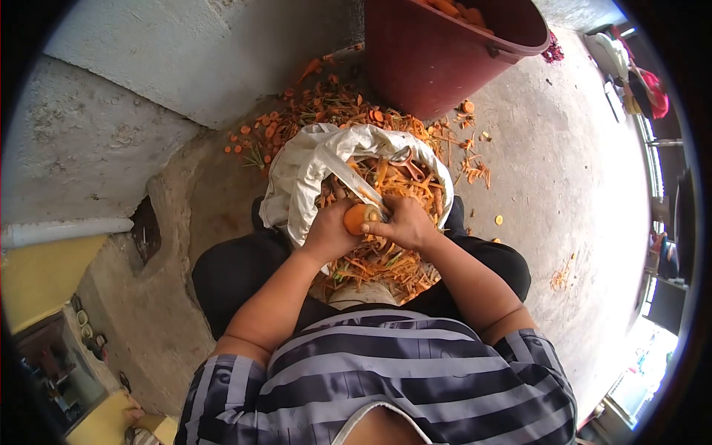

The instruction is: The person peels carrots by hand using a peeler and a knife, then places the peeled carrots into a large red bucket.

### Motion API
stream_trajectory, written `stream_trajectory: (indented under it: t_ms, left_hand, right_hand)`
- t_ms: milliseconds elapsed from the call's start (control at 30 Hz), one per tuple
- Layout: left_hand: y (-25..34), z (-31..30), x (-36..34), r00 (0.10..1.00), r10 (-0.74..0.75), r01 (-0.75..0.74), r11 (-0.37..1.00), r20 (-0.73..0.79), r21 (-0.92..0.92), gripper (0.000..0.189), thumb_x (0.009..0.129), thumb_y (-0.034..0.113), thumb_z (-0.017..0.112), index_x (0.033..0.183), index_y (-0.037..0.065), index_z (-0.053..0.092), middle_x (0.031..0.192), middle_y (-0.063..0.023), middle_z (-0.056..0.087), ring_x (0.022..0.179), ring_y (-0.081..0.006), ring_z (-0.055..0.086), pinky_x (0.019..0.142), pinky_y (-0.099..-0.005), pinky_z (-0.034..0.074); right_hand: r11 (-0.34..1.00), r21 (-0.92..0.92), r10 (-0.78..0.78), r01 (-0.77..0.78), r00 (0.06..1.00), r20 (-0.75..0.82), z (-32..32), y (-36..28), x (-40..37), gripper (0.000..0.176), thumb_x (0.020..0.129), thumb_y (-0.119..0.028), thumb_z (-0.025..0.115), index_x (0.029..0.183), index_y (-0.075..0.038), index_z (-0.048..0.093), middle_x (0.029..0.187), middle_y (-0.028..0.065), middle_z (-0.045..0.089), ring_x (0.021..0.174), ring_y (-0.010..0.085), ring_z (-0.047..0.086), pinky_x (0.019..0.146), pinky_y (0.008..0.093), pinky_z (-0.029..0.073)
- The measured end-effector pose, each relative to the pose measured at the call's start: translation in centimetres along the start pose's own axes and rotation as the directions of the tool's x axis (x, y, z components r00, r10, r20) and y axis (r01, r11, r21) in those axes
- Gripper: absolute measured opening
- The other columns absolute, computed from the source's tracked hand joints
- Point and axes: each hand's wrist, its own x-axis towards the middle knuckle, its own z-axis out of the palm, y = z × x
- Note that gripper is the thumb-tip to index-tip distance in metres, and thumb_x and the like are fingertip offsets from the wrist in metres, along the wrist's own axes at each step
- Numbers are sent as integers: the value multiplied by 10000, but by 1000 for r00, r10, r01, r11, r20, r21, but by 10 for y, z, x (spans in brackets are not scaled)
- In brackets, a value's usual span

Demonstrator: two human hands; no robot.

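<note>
An orange carrot (359,219), its cut end facing up toward me, is held in my left hand (326,231), whose fingers wrap round it. My right hand (408,225) is closed on a knife (354,180) with a long pale blade that points up and to the left. The right thumb presses against the carrot's end. Both hands are over an open white sack (291,182) with a rolled-down rim, standing between my knees. Carrot peelings (389,278) and carrot pieces fill it. The knife's handle is hidden in my fingers.
A large dark red tub (437,63) with carrots (456,11) inside stands just beyond the sack. Carrot slices and peelings (285,122) litter the concrete floor (549,170) around it. A rough grey wall (148,52) rises at the left, with a white pipe (67,231) low on it.
</note>
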Motion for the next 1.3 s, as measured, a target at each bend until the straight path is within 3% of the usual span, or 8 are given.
stream_trajectory:
  t_ms: [367,667,800,833,933,1067,1200,1300]
  left_hand:
    - [-6,4,1,975,-140,132,990,171,53,416,594,165,721,957,32,567,823,-150,622,784,-282,615,698,-331,479]
    - [-22,29,-5,963,-228,267,860,-142,436,339,650,217,673,872,7,525,717,-182,595,702,-354,592,608,-420,468]
    - [-35,22,1,945,-314,326,914,-89,240,360,652,208,686,887,-30,555,718,-161,604,680,-306,609,605,-394,473]
    - [-42,23,3,951,-308,298,941,-40,-157,353,642,194,712,873,-32,569,699,-108,606,615,-220,601,563,-336,472]
    - [-20,5,15,782,-575,621,683,241,-385,309,692,123,699,941,6,559,718,-44,568,600,-136,561,481,-285,461]
    - [99,-53,84,959,-244,281,885,144,-372,291,732,221,643,874,-17,554,648,-59,550,539,-147,544,497,-270,451]
    - [191,-109,147,975,178,-220,755,-131,-618,322,803,268,579,989,9,535,836,-42,597,740,-127,562,636,-242,453]
    - [234,-102,132,958,165,-262,837,-234,-481,362,848,203,518,1141,14,420,943,-66,527,801,-149,539,672,-277,449]
  right_hand:
    - [994,-61,-102,95,988,-112,11,5,1,541,687,-515,590,745,23,562,614,202,544,615,362,556,588,410,435]
    - [958,117,261,-261,965,9,36,-5,-3,647,765,-590,457,841,38,596,747,232,597,781,339,602,699,409,461]
    - [767,461,414,-447,893,176,49,37,12,613,822,-562,422,745,26,577,575,120,529,494,212,514,479,329,408]
    - [695,536,377,-479,878,296,21,20,0,640,824,-589,393,697,15,563,542,74,480,446,156,450,414,294,358]
    - [678,550,414,-488,872,264,9,31,-5,646,824,-601,378,676,3,553,538,71,478,427,154,439,396,295,343]
    - [679,586,394,-441,893,216,9,47,-9,646,826,-597,378,707,11,563,558,76,494,442,160,461,420,291,370]
    - [752,533,443,-389,896,29,2,62,-7,717,805,-629,379,721,56,574,628,145,541,547,230,542,531,345,438]
    - [778,458,498,-430,866,-35,-13,82,5,643,774,-593,462,846,29,610,731,187,605,672,277,612,628,364,468]
